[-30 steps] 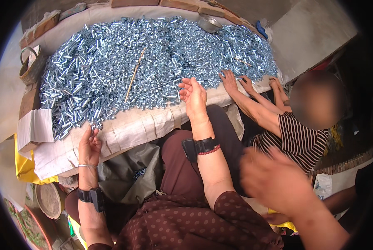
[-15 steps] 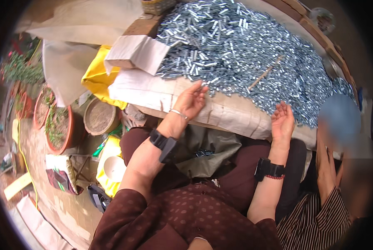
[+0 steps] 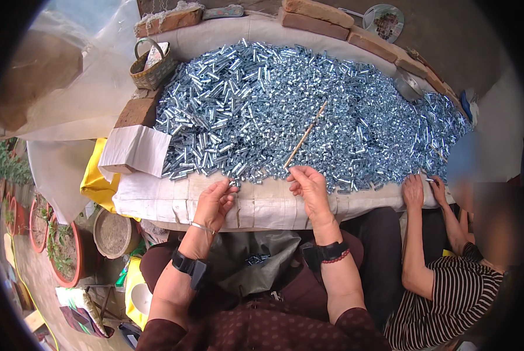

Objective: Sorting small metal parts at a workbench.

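Observation:
A wide heap of small silvery-blue metal tubes (image 3: 244,105) covers the cloth-topped table before me. My left hand (image 3: 214,205) is at the heap's near edge, fingers curled together, with a bit of metal at its tips. To its right, my right hand (image 3: 310,190) pinches thumb and forefinger beside the lower end of a thin wooden stick (image 3: 306,134) lying on the heap. What either pinch holds is too small to make out. Several tubes lie in the grey-green cloth (image 3: 229,248) across my lap.
Bricks (image 3: 314,23) border the far side, and a wicker basket (image 3: 152,69) stands at the far left near white paper (image 3: 136,149) on a brick. A metal bowl (image 3: 408,88) sits at the right. Beside me, a person in a striped top (image 3: 449,298) has both hands at the table edge.
My view has shifted, bringing more of the table into sight. Both hands have gone from loosely open to closed at the heap's near edge, the right one now by the stick's end.

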Available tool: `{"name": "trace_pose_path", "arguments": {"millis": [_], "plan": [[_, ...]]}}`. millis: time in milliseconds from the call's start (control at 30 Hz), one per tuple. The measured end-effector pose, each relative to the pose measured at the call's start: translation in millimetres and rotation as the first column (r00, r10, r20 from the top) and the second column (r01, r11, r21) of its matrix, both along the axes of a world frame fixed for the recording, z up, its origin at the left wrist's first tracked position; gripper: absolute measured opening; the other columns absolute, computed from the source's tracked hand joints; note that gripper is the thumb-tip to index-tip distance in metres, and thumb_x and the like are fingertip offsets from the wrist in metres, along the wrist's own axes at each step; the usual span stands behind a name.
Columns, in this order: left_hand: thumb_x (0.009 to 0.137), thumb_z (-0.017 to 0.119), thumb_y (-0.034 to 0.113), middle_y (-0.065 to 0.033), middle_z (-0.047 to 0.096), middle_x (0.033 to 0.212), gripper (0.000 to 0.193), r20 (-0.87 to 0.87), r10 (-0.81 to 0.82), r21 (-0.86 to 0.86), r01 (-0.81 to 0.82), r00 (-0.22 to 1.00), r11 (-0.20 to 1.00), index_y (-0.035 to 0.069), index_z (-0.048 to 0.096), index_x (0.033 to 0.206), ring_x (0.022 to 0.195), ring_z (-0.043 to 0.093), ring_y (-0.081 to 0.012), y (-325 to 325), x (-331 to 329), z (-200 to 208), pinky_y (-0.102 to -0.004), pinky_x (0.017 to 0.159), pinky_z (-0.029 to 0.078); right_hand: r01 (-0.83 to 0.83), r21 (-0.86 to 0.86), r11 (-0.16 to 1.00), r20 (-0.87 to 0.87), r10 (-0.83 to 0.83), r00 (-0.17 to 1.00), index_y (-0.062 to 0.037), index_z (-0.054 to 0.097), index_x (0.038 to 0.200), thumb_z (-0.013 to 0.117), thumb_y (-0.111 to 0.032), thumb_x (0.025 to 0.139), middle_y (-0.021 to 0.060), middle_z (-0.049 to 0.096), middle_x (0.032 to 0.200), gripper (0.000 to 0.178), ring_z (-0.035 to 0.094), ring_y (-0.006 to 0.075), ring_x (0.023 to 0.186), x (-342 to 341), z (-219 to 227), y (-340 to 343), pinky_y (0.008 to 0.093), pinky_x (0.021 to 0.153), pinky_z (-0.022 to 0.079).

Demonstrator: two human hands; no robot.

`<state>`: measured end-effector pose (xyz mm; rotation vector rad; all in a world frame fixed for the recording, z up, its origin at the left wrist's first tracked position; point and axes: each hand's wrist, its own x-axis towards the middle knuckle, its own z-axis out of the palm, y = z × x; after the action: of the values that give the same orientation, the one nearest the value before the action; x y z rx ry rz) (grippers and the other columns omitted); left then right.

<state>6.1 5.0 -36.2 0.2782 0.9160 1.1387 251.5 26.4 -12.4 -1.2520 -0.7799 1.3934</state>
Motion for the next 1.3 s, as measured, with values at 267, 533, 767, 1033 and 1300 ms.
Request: {"name": "trace_pose_path", "arguments": {"millis": [267,533,767,1033,1300], "plan": [[0.089,0.063,0.018,-0.006,0.067,0.087,0.017,-0.152,-0.04,0.028,0.045,0.988,0.999,0.004,0.061,0.099,0.066,0.06,-0.0061,6,5,10,-0.0166,0.058,0.049,-0.197,0.251,0.948,0.671,-0.024,0.741,-0.005,0.065,0.086,0.064,-0.013,0.08,0.0076,0.066,0.076,0.01,0.064,0.0175,0.062,-5,-17,4,0.03,0.057,0.049],[0.092,0.057,0.016,-0.0071,0.066,0.09,0.024,-0.099,-0.115,0.088,0.124,0.988,0.988,0.001,0.06,0.11,0.07,0.061,-0.007,10,13,12,-0.0173,0.061,0.05,-0.332,0.249,0.91,0.959,-0.183,0.218,-0.0079,0.062,0.082,0.063,-0.016,0.08,0.008,0.061,0.08,0.009,0.061,0.03,0.071,-14,-22,6,0.041,0.063,0.048],[0.092,0.056,0.018,-0.0073,0.067,0.088,0.022,-0.039,-0.157,0.119,0.161,0.987,0.98,0.001,0.061,0.106,0.067,0.061,-0.0071,7,20,11,-0.0175,0.06,0.05,-0.273,0.274,0.922,0.719,-0.008,0.695,-0.004,0.06,0.088,0.064,-0.013,0.081,0.0071,0.063,0.075,0.012,0.061,0.0187,0.061,-24,-8,3,0.0305,0.057,0.048],[0.092,0.058,0.019,-0.0073,0.068,0.087,0.021,-0.124,-0.165,0.148,0.183,0.978,0.972,0.002,0.063,0.102,0.066,0.061,-0.0067,4,31,13,-0.0172,0.06,0.05,-0.289,0.179,0.941,-0.021,0.297,0.955,-0.0004,0.059,0.089,0.064,-0.015,0.085,0.0003,0.06,0.071,0.016,0.054,0.0051,0.061,-38,2,-6,0.0182,0.054,0.043],[0.091,0.058,0.019,-0.0106,0.068,0.088,0.022,-0.237,-0.159,0.169,0.202,0.958,0.965,0.002,0.062,0.105,0.068,0.063,-0.01,2,34,8,-0.0199,0.062,0.051,-0.32,0.17,0.932,0.011,0.323,0.946,-0.0005,0.06,0.089,0.065,-0.014,0.084,-0.0005,0.06,0.072,0.015,0.052,0.0033,0.059,-40,-1,-7,0.0171,0.053,0.042]]}}
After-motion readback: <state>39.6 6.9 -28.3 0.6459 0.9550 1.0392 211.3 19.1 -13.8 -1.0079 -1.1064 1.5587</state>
